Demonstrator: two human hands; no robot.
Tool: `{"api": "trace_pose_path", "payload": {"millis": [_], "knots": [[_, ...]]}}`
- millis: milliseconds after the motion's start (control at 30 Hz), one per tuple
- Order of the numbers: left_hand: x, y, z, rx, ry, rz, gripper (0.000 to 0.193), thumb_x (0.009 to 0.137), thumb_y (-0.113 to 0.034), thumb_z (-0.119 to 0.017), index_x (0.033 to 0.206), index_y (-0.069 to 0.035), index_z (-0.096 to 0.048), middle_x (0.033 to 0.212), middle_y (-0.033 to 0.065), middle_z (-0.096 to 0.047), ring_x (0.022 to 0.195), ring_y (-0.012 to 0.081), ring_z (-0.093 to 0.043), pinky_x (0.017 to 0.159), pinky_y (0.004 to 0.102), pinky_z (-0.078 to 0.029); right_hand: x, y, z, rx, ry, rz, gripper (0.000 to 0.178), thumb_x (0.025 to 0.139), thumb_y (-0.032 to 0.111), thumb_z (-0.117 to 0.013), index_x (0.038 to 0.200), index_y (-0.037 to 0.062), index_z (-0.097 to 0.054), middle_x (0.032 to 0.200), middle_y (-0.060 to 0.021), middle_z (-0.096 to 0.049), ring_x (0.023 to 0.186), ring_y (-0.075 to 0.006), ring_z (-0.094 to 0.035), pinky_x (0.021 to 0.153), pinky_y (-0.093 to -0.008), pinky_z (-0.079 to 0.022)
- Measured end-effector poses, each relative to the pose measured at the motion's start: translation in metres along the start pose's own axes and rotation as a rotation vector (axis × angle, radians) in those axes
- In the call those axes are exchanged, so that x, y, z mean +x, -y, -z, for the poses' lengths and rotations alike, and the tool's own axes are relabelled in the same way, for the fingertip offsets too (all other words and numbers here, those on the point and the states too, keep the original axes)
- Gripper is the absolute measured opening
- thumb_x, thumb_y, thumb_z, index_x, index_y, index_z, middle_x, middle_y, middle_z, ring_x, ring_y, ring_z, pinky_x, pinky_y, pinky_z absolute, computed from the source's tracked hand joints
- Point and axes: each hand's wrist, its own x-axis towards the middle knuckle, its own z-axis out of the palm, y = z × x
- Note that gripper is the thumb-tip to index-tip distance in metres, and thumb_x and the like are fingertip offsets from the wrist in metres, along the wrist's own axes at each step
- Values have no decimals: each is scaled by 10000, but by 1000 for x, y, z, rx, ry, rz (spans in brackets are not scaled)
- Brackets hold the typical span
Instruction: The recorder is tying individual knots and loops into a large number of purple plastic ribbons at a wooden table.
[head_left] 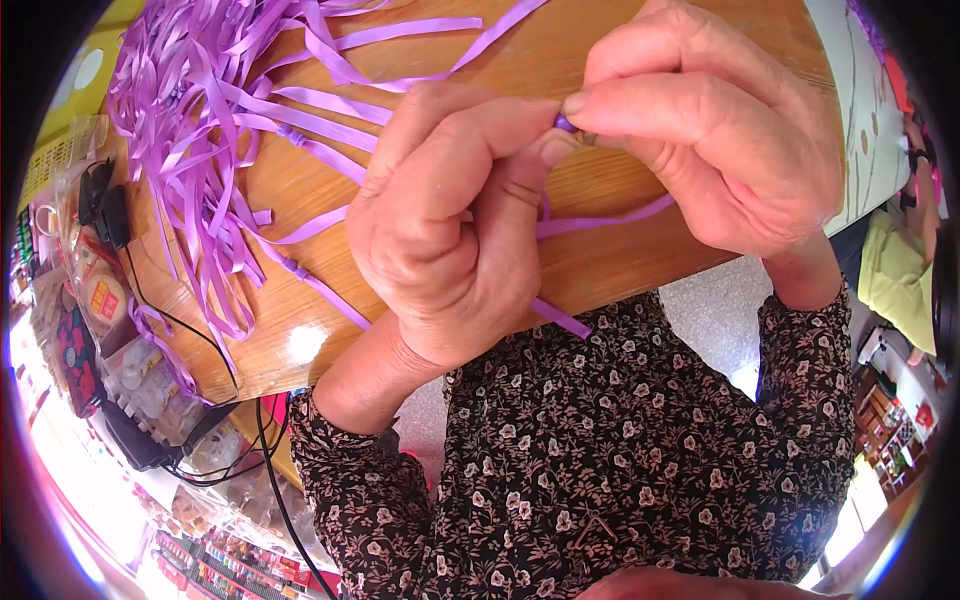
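Over the wooden table, my left hand [440, 220] and my right hand [720, 130] meet fingertip to fingertip. Both are closed in a pinch on a small piece of purple ribbon [564, 123], bunched dark between thumbs and forefingers. Whether it is a knot there is too small to tell. A ribbon strip [610, 217] runs behind the hands, and a ribbon end [562, 318] pokes out below my left wrist over the table edge. Left of my left hand lies a large tangled heap of purple ribbons [205, 110], some with small knots [292, 267] along them.
The wooden table [300, 370] ends in front of my body. At its left stand a yellow basket [60, 150], a black plug adapter [103, 205] with a cable, and plastic-wrapped packages [105, 290]. A white marbled surface [870, 110] adjoins on the right; yellow-green cloth [900, 280] lies beyond.
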Motion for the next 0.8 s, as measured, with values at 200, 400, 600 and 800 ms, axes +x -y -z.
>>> {"api": "trace_pose_path", "payload": {"millis": [200, 400, 600, 800], "knots": [[1, 8, 2, -87, 6, 34, 66, 852, 21, -584, 907, 2, -616, 874, 23, -558, 693, 58, -480, 571, 165, -396, 0, -2, -3, 41, -43, 65, 138, 722, -32, -701, 844, 26, -673, 762, -78, -636, 676, -186, -633, 535, -250, -474], [4, 1, 3, -182, 49, 152, 57, 880, -18, -565, 919, -11, -606, 874, 9, -565, 676, 40, -489, 571, 160, -403, 8, 28, 10, 30, -31, -307, 170, 712, 1, -727, 872, 18, -671, 793, -95, -647, 677, -192, -636, 547, -249, -486], [3, 4, 2, -348, 42, 253, 86, 899, -67, -556, 929, -7, -610, 822, -3, -563, 662, 41, -483, 568, 162, -393, 8, 29, 14, -60, -27, -282, 190, 714, 23, -725, 897, 16, -674, 813, -99, -651, 683, -191, -632, 558, -251, -487], [4, 3, 1, -582, 63, 373, 127, 909, -110, -553, 939, 0, -610, 799, -6, -559, 631, 47, -413, 562, 184, -386, -1, 15, 14, -230, -19, -13, 207, 725, 43, -704, 929, 19, -680, 832, -95, -649, 695, -187, -623, 572, -256, -483]]}}
